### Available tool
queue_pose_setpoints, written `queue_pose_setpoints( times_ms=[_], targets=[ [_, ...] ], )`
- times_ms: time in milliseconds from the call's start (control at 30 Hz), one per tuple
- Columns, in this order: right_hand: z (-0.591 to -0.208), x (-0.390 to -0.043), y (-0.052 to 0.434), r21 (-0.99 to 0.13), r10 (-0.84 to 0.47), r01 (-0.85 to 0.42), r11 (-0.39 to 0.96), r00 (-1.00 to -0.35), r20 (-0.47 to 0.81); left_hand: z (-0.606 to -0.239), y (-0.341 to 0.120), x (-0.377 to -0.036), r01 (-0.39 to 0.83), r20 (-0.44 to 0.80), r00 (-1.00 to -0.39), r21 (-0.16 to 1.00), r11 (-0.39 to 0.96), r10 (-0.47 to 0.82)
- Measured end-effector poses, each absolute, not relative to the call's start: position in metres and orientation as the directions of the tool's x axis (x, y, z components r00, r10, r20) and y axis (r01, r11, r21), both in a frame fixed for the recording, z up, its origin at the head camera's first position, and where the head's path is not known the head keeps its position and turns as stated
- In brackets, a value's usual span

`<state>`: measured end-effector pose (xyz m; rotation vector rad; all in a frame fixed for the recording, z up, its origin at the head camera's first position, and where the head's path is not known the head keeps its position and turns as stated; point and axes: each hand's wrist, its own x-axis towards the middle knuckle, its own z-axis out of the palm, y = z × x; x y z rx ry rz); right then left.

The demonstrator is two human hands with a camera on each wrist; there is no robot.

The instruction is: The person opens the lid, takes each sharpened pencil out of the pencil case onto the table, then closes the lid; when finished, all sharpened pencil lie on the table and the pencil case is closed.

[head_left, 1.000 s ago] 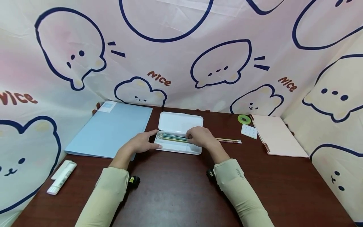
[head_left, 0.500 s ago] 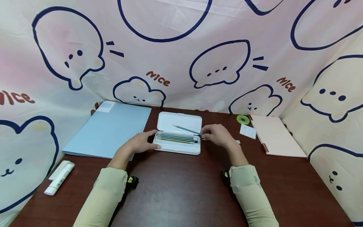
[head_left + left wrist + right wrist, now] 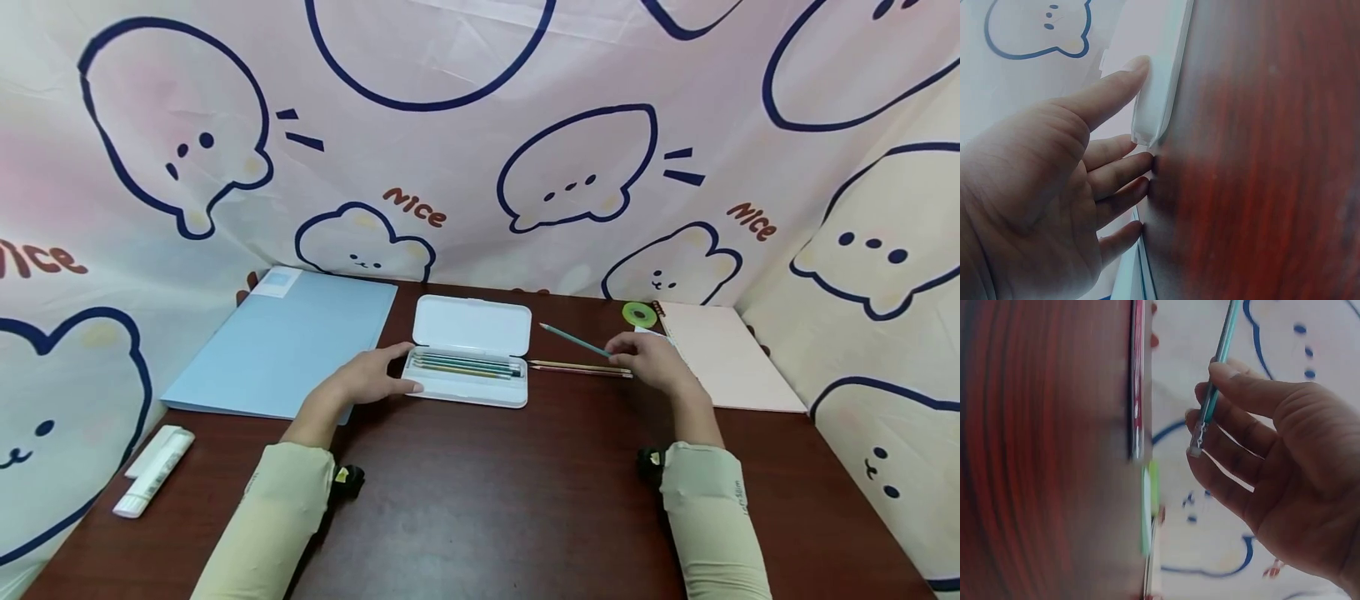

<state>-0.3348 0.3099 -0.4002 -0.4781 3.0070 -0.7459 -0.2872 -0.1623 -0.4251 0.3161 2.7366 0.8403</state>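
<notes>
A white pencil case (image 3: 468, 395) lies with its lid folded back, and several pencils (image 3: 468, 365) rest in its tray. My left hand (image 3: 371, 377) holds the case's left end, thumb at the near corner and index finger at the far one. In the left wrist view the thumb lies on the case wall (image 3: 1159, 100). Off to the right of the case, my right hand (image 3: 654, 360) pinches a teal pencil (image 3: 573, 339) near its eraser end, its tip pointing up-left. Below it on the table lie other pencils (image 3: 581, 369), side by side.
A blue folder (image 3: 300, 350) lies at left, partly behind the left hand. Nearer the left edge is a white tube (image 3: 153, 475) beside another white piece. At back right are a green tape roll (image 3: 639, 314) and a pale spiral notebook (image 3: 735, 358), behind the right hand.
My right hand has drawn the teal pencil out of the case and carried it right, over the loose pencils. The left hand has stayed at the case.
</notes>
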Motion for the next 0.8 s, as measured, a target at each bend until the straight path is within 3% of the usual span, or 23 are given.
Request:
queue_pose_setpoints(
  times_ms=[300, 800],
  targets=[
    [-0.404, -0.335, 0.336, -0.449, -0.259, -0.239, 0.861, -0.966, 0.019, -0.428, -0.163, -0.289, 0.134, -0.180, -0.941, 0.579, 0.804, 0.286],
    [-0.407, -0.335, 0.322, -0.415, -0.310, -0.247, 0.876, -0.946, -0.092, -0.425, -0.162, -0.288, 0.144, -0.170, -0.942, 0.578, 0.804, 0.290]
  ],
)
